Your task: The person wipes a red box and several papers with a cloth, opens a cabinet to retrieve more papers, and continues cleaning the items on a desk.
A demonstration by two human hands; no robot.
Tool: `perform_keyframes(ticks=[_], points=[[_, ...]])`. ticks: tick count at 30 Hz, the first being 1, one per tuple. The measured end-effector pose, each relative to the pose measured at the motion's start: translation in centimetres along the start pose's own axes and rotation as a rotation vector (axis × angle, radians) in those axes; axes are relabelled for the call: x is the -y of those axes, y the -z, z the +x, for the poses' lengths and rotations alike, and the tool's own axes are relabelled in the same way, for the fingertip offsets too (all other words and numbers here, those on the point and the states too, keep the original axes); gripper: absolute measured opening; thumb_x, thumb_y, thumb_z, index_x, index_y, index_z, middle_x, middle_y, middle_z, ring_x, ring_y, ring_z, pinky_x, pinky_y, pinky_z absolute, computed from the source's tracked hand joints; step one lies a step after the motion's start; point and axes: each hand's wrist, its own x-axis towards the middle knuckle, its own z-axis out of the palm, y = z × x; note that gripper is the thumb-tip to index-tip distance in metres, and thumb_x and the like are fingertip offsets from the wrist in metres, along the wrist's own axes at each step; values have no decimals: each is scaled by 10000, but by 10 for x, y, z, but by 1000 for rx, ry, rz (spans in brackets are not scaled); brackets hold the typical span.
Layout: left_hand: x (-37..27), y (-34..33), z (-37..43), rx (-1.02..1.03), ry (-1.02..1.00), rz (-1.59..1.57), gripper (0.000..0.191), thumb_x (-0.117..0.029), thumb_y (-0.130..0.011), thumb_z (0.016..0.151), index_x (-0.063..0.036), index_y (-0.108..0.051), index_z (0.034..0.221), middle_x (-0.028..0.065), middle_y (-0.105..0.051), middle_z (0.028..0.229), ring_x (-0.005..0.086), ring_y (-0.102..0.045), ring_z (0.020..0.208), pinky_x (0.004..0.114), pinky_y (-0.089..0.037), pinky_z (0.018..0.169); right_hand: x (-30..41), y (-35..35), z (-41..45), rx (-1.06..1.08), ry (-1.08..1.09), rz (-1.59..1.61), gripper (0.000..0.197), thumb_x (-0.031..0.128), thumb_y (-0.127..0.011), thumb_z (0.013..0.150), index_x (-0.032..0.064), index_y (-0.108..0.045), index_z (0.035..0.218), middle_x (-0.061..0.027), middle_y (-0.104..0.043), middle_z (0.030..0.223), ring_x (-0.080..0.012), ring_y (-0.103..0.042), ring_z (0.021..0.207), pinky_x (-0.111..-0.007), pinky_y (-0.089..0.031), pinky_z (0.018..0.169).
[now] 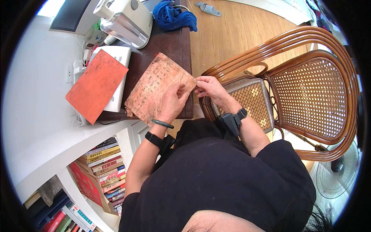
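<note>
An old, stained booklet (149,84) with handwritten columns of characters lies slanted on the dark wooden desk (174,43). Its lower left corner is ragged and curled. My right hand (213,90) pinches the booklet's right corner between thumb and fingertips, by the desk edge. Over the lower right part of the page is my left hand (174,100), fingers bent and the thumb a little apart, with nothing visible in its grasp. It hides some of the writing. Left of the booklet, a worn orange-red sheet or cover (97,85) rests on a white flat device (116,95).
A water dispenser (126,24) and a blue cloth (174,16) stand toward the desk's far end, near a mug (95,37). Close on my right is a rattan armchair (310,95), with a fan (337,171) behind it. Shelved books (110,174) fill the lower left.
</note>
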Motion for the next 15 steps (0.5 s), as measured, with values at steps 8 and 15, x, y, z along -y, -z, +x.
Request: perform_keyframes(ticks=[8,15], points=[[-13,8,8,-62,72,-185,234,-118,-743,764,14,-625,919,75,-642,775,138,-617,704,275,-517,661,14,-11,-3,128,150,-170,233,187,-571,901,25,-662,1041,11,-619,782,-56,-560,669,-203,-484,568],[-17,11,7,-90,64,-224,187,-130,-720,794,17,-625,858,83,-653,772,128,-631,674,263,-513,614,16,-23,-3,127,197,-284,231,182,-572,882,10,-666,1004,14,-606,768,-49,-540,655,-197,-441,537]])
